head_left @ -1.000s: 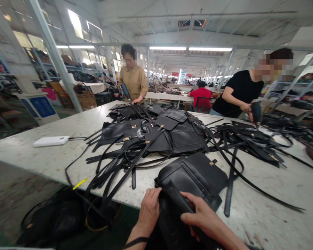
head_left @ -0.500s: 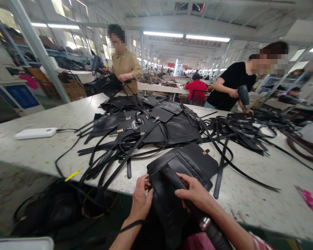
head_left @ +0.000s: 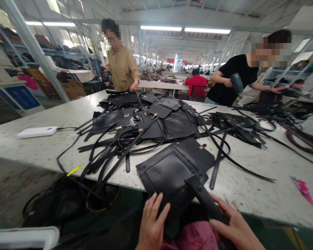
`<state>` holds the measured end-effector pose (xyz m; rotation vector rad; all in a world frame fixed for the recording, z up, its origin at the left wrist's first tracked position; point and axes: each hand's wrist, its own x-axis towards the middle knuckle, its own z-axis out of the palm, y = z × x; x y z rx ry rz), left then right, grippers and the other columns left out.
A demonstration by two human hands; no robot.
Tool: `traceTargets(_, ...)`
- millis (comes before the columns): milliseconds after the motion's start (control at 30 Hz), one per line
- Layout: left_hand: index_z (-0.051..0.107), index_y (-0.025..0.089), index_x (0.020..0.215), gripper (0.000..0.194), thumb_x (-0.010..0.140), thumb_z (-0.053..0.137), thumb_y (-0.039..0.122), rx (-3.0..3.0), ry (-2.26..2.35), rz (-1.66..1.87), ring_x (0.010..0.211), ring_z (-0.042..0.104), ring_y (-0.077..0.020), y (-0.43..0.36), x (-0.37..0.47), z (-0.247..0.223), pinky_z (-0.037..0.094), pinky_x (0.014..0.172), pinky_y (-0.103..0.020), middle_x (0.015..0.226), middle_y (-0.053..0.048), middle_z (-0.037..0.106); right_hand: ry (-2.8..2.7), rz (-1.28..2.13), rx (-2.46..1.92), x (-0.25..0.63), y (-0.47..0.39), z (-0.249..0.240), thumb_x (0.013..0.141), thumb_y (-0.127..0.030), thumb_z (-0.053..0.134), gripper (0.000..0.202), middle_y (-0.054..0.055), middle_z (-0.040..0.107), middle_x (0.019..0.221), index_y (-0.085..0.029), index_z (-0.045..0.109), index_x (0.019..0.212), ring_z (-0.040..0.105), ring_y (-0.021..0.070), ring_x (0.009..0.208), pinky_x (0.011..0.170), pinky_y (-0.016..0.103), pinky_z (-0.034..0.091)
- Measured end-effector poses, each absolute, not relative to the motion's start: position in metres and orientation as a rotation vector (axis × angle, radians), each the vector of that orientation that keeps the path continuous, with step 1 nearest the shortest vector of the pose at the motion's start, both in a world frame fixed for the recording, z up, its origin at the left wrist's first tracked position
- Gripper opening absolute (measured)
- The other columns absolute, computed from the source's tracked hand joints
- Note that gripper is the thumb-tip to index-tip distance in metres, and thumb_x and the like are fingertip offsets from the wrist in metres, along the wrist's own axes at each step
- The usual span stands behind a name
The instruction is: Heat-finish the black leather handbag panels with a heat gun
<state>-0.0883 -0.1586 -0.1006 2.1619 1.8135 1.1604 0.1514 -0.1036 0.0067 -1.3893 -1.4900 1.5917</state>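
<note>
A black leather bag (head_left: 169, 170) lies over the front edge of the table, its flap with a gold clasp spread toward the back right. My left hand (head_left: 154, 222) rests on the bag's near part, fingers stretched and slightly spread. In my right hand (head_left: 231, 222) is a black tube-shaped hose nozzle (head_left: 205, 198), gripped around its handle. Its flat tip lies over the right side of the bag's front pocket; I cannot tell whether it touches.
Black bags (head_left: 156, 118) and straps pile up mid-table. A white device (head_left: 38, 132) with a cable lies left, a pink-handled tool (head_left: 305, 194) right. Across the table stand a person in tan (head_left: 123, 67) and one in black holding a heat gun (head_left: 236, 83). More bags (head_left: 59, 205) sit below the table.
My right hand has drawn the hose nozzle back and right. My left hand has let go of the bag's left edge and come nearer, opening. The bag's pocket is more exposed.
</note>
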Motion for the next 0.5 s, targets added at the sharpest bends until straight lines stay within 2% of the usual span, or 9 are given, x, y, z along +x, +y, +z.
traceTargets(67, 0.062, 0.026, 0.097, 0.035, 0.080, 0.037, 0.007, 2.283, 1.739, 1.043, 0.104, 0.052, -0.0223, -0.125, -0.096, -0.079, 0.039, 0.090, -0.042, 0.099, -0.006, 0.064, -1.513, 1.602, -1.368, 0.156, -0.108, 0.012, 0.067, -0.037, 0.060, 0.071, 0.005, 0.065, 0.081, -0.016, 0.034, 0.130, 0.061, 0.0202, 0.063, 0.066, 0.030, 0.050)
traceTargets(133, 0.057, 0.024, 0.104, 0.037, 0.081, 0.035, 0.007, 2.350, 1.650, 0.911, 0.101, 0.053, -0.0191, -0.107, -0.103, -0.060, 0.041, 0.089, -0.038, 0.100, -0.006, 0.064, -1.543, 1.602, -1.336, 0.160, -0.111, 0.018, 0.068, -0.036, 0.059, 0.071, 0.009, 0.064, 0.100, -0.015, 0.033, 0.130, 0.060, 0.0244, 0.089, 0.082, 0.032, 0.046)
traceTargets(200, 0.041, 0.024, 0.123, 0.052, 0.077, 0.034, 0.003, 2.479, 1.489, 0.706, 0.115, 0.043, -0.0197, -0.105, -0.109, -0.051, 0.034, 0.096, -0.041, 0.121, -0.007, 0.053, -1.551, 1.604, -1.303, 0.162, -0.113, 0.021, 0.067, -0.035, 0.060, 0.071, 0.011, 0.056, 0.116, -0.014, 0.034, 0.130, 0.051, 0.0249, 0.107, 0.093, 0.030, 0.039)
traceTargets(267, 0.024, 0.025, 0.133, 0.072, 0.066, 0.037, -0.001, 2.615, 1.321, 0.518, 0.126, 0.027, -0.0243, -0.114, -0.115, -0.053, 0.023, 0.100, -0.051, 0.136, -0.007, 0.036, -1.521, 1.630, -1.293, 0.163, -0.114, 0.020, 0.066, -0.034, 0.061, 0.072, 0.011, 0.051, 0.124, -0.013, 0.035, 0.130, 0.046, 0.0242, 0.113, 0.096, 0.029, 0.036)
traceTargets(300, 0.021, 0.025, 0.134, 0.079, 0.061, 0.038, -0.002, 2.656, 1.284, 0.460, 0.127, 0.023, -0.0275, -0.118, -0.117, -0.058, 0.019, 0.099, -0.056, 0.139, -0.008, 0.030, -1.499, 1.646, -1.289, 0.164, -0.115, 0.017, 0.065, -0.035, 0.062, 0.073, 0.011, 0.048, 0.126, -0.013, 0.035, 0.130, 0.044, 0.0242, 0.115, 0.097, 0.029, 0.035)
traceTargets(367, 0.027, 0.027, 0.132, 0.080, 0.058, 0.040, -0.003, 2.690, 1.311, 0.473, 0.127, 0.022, -0.0314, -0.123, -0.121, -0.068, 0.018, 0.096, -0.060, 0.139, -0.009, 0.029, -1.480, 1.673, -1.272, 0.164, -0.116, 0.008, 0.064, -0.036, 0.064, 0.076, 0.012, 0.045, 0.129, -0.012, 0.035, 0.130, 0.042, 0.0250, 0.117, 0.098, 0.030, 0.034)
traceTargets(400, 0.034, 0.028, 0.129, 0.075, 0.061, 0.039, -0.003, 2.691, 1.316, 0.544, 0.125, 0.026, -0.0310, -0.121, -0.122, -0.071, 0.020, 0.096, -0.059, 0.137, -0.009, 0.034, -1.482, 1.678, -1.267, 0.165, -0.117, 0.003, 0.063, -0.037, 0.065, 0.077, 0.012, 0.044, 0.129, -0.012, 0.035, 0.130, 0.041, 0.0255, 0.118, 0.099, 0.031, 0.033)
traceTargets(500, 0.056, 0.024, 0.109, 0.044, 0.074, 0.039, 0.003, 2.455, 1.339, 0.906, 0.106, 0.051, -0.0234, -0.103, -0.116, -0.067, 0.037, 0.090, -0.042, 0.110, -0.008, 0.061, -1.524, 1.678, -1.272, 0.167, -0.116, -0.008, 0.061, -0.040, 0.067, 0.080, 0.013, 0.045, 0.129, -0.012, 0.036, 0.130, 0.041, 0.0267, 0.118, 0.099, 0.033, 0.032)
